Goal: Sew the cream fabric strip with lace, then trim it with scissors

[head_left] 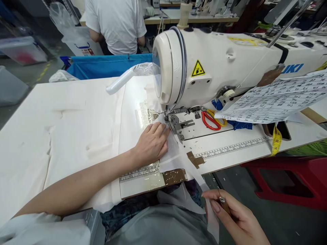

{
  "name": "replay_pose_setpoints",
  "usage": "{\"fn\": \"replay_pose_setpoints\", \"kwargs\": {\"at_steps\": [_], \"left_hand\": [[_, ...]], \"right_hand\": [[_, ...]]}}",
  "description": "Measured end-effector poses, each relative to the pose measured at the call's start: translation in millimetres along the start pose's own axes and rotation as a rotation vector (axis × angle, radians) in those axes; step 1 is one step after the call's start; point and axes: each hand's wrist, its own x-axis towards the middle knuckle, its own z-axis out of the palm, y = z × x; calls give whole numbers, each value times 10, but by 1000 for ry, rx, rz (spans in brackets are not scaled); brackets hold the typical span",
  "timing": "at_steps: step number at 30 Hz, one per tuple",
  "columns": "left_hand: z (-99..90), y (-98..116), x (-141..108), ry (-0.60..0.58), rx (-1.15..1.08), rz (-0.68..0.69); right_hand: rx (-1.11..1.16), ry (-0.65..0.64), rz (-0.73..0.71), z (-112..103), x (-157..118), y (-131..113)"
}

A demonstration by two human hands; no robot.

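My left hand (153, 141) rests on a white fabric piece (172, 154) at the sewing machine (214, 64), fingers curled and bunched together just in front of the presser foot (167, 117). From there a long white fabric strip (195, 172) runs over the table's front edge. Its lower part passes through the fingers of my right hand (230, 214), which pinches it between thumb and forefinger. That same hand also holds an awl (224, 204) with a thin metal point and a brownish handle. The fingertips of my left hand are partly hidden.
Red-handled scissors (211, 121) lie behind the ruler markings, near a yellow tape measure (276, 140). A handwritten sheet (276, 97) hangs at the right. Beyond the table (74, 112) are a blue cloth bin (102, 65) and a seated person (116, 25). A red stool (288, 180) stands below right.
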Motion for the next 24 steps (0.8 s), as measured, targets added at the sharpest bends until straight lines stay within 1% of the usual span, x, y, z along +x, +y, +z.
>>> {"fn": "replay_pose_setpoints", "kwargs": {"at_steps": [5, 11, 15, 18, 21, 24], "left_hand": [[-8, -3, -7, -6, -15, 3], [-7, 6, -14, -11, 4, 13], [-4, 12, -9, -7, 2, 16], [-5, 13, -8, -7, -13, 13], [-11, 13, -10, -11, -14, 11], [-14, 16, -12, -17, -17, 13]], "right_hand": [[-17, -9, -67, 51, 103, -50], [-50, -63, -117, 103, 223, -121], [-44, -59, -166, 130, 324, -116], [-54, -87, -216, 135, 410, -111], [-89, -134, -258, 145, 485, -167], [-118, -162, -256, 168, 541, -259]]}}
